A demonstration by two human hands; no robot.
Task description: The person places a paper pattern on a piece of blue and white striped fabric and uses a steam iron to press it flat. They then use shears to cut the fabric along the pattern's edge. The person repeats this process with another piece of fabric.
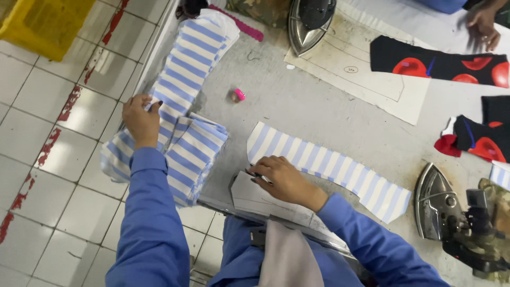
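The right hand (pixel 281 178) lies curled, fingers bent down, pressing on a grey card (pixel 255 196) at the table's near edge; whether it pinches anything, I cannot tell. Its fingertips touch the near end of a striped strip (pixel 329 170) that runs flat away to the right of the hand. The left hand (pixel 141 118) reaches out over the table's left edge and nips the top piece of a striped stack (pixel 186 154) between thumb and fingers, lightly closed. More striped pieces (pixel 194 53) trail beyond that hand. Between the two hands and further out sits a small pink cap (pixel 238 95). An iron (pixel 443 204) rests to the right of the strip, a second iron (pixel 308 21) stands far beyond, beside a paper pattern (pixel 361 69). Another person's hand (pixel 483 26) rests at the far right, by black fabric (pixel 441 64) with red shapes.
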